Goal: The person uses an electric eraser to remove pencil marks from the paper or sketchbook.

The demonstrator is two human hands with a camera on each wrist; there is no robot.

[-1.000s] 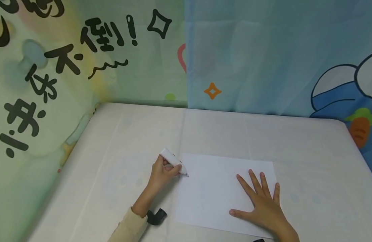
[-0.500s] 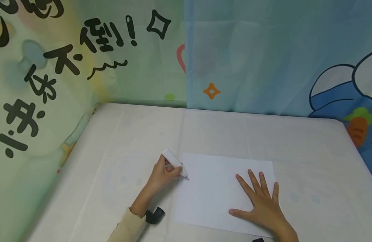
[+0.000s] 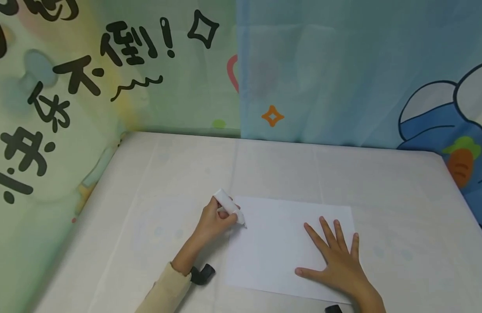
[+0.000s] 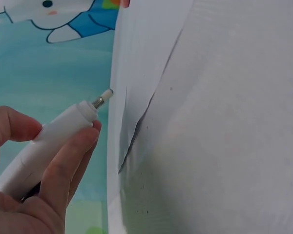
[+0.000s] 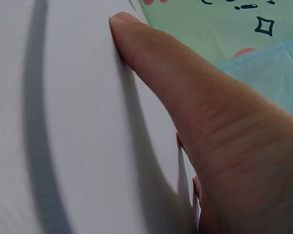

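One paper sheet lies on the white-covered table, the right hand resting on its right side with fingers spread. The left hand pinches a white eraser pen between thumb and fingers, tilted at the sheet's left edge, its pale nib set in a metal collar.

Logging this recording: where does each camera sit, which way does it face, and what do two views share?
Head: on the head, facing forward and down over the table and paper; left hand, right hand and a sleeve show.
Left wrist: on that wrist, facing past the white tool toward the backdrop; left-hand fingers show.
Right wrist: on that wrist, facing across the paper toward the backdrop; part of the right hand shows large.
Shared: head and left wrist both show the white tool.
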